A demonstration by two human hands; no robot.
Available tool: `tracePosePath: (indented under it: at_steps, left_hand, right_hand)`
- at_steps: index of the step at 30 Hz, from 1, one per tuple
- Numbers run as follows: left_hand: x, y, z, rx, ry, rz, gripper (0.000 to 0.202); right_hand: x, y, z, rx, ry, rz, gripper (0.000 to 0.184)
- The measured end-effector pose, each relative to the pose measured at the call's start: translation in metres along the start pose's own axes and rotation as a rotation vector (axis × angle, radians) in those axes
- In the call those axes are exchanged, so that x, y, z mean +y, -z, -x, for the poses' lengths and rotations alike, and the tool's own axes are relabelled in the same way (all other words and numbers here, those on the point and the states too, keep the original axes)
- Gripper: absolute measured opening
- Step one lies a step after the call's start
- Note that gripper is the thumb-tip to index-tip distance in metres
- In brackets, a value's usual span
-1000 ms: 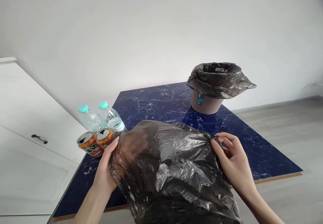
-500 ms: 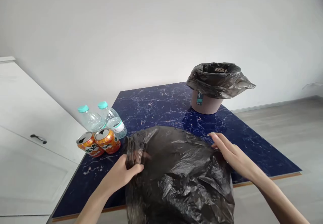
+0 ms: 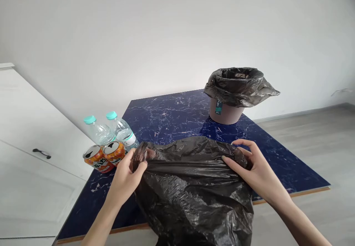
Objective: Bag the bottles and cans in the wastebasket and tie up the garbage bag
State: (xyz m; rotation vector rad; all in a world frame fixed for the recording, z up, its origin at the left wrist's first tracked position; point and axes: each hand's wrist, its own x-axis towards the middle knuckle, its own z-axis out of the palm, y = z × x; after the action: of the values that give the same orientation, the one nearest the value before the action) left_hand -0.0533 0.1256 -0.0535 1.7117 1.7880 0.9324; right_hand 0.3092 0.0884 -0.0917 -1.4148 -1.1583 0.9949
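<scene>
One black bag [image 3: 194, 198] is held partly over the near edge of the blue table [image 3: 166, 116], a taut fold stretched across its upper part. By the left hand [image 3: 126, 176], film is pinched between thumb and fingers; by the right hand [image 3: 257, 168], film is gripped, thumb in front, fingers curled behind. To the left, two orange cans [image 3: 94, 161], both opened, are stood side by side; two capped bottles [image 3: 124, 131] are placed just behind. Farthest, at right, one bin [image 3: 226, 115] is seen, its one liner [image 3: 241, 95] folded over the rim. Judged: bin lining done; handling of the held bag unfinished; cans and bottles not yet binned.
</scene>
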Motion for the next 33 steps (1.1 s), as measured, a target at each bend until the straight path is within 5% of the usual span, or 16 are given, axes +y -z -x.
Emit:
tracePosePath:
  at_steps: [3, 8, 11, 15, 21, 25, 33]
  left_hand:
    - [0.001, -0.008, 0.004, 0.059, -0.085, -0.058, 0.047]
    - [0.016, -0.018, 0.03, 0.401, -0.588, -0.325, 0.039]
    - [0.027, -0.022, 0.045, 0.156, -0.723, -0.389, 0.029]
    - [0.022, -0.034, 0.051, -0.191, -0.647, -0.463, 0.043]
    - [-0.006, -0.05, 0.048, -0.234, -0.473, -0.672, 0.041]
    - [-0.024, -0.05, 0.044, -0.288, -0.485, -0.655, 0.066]
    - [-0.022, -0.06, 0.005, -0.493, -0.43, -0.607, 0.087]
  right_hand:
    - [0.007, 0.0, -0.002, 0.051, -0.053, 0.169, 0.069]
    - [0.025, 0.007, -0.004, -0.014, -0.12, 0.344, 0.079]
    - [0.026, 0.008, -0.004, -0.056, -0.104, 0.359, 0.073]
    - [0.021, 0.007, -0.003, -0.143, -0.111, 0.261, 0.071]
    - [0.013, 0.011, 0.014, -0.227, -0.166, 0.081, 0.083]
    - [0.013, 0.012, 0.023, -0.127, -0.128, 0.081, 0.077]
    - [0.047, 0.024, 0.012, 0.176, 0.171, 0.561, 0.077]
